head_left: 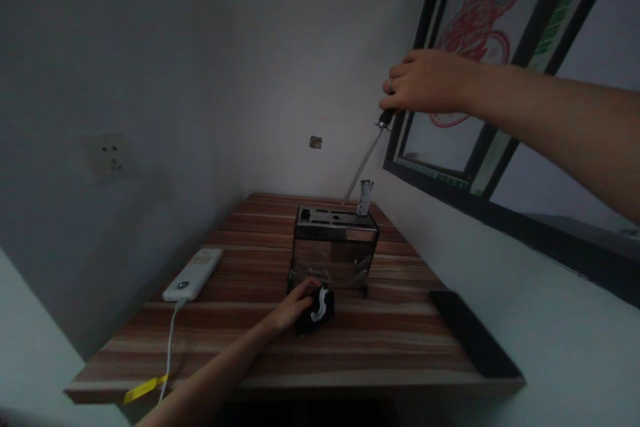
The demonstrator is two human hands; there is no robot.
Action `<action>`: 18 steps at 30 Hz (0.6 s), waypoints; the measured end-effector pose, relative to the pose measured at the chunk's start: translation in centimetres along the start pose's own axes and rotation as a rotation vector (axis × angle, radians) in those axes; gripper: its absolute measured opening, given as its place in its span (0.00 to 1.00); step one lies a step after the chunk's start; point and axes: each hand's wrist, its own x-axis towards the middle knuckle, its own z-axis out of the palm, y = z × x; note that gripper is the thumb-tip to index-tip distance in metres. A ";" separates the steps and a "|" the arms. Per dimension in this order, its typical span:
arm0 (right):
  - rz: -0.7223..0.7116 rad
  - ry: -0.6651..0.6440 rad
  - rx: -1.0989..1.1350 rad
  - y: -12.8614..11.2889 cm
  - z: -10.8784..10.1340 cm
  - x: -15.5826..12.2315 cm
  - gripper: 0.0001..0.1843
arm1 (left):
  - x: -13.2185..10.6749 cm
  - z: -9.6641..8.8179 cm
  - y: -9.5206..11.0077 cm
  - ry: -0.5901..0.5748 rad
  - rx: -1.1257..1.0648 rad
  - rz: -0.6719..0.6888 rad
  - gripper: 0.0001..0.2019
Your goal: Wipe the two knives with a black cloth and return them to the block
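Note:
My right hand (pixel 413 83) is closed around the black handle of a honing steel (pixel 363 165), held up over the table. Its thin metal rod slants down to the left, and the tip is just above the knife block (pixel 333 235). This block has a slotted dark top and see-through sides. From its right end a grey-and-white patterned handle (pixel 365 197) stands up. In front of the block, my left hand (pixel 295 307) grips a black cloth-like item (pixel 311 321) with a white mark, resting on the table; its exact kind is unclear.
A white power bank (pixel 195 273) with a white cable (pixel 171 340) and yellow tag (pixel 143 389) lies on the left of the striped wooden table (pixel 380 353). At the right edge is a black phone-like slab (pixel 475 333). Walls and a framed window (pixel 465 80) border the table.

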 end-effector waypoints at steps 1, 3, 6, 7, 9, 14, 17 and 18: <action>0.001 0.005 -0.002 -0.1 -0.2 0.4 0.15 | 0.0 0.0 -0.1 0.002 0.004 0.000 0.15; 0.001 0.015 -0.009 -0.4 -0.4 1.1 0.14 | 0.1 -0.1 -0.2 -0.005 0.011 0.003 0.16; -0.009 0.018 0.002 -0.8 -0.4 1.8 0.13 | 0.2 -0.2 -0.5 -0.010 0.024 0.014 0.16; -0.013 0.017 0.018 -0.9 -0.3 2.0 0.14 | 0.2 -0.3 -0.5 -0.011 0.026 0.020 0.16; -0.005 0.027 0.076 -1.2 0.1 2.4 0.17 | 0.2 -0.3 -0.5 -0.008 0.026 0.034 0.16; 0.018 0.082 0.227 -1.6 1.7 3.1 0.14 | 0.1 -0.2 -0.1 -0.013 0.028 0.014 0.15; 0.018 0.097 0.260 -1.7 2.7 3.2 0.14 | 0.2 -0.1 -0.2 -0.008 0.023 0.010 0.15; 0.021 0.103 0.271 -1.6 3.0 3.2 0.15 | 0.3 -0.1 -0.3 -0.004 0.022 0.013 0.15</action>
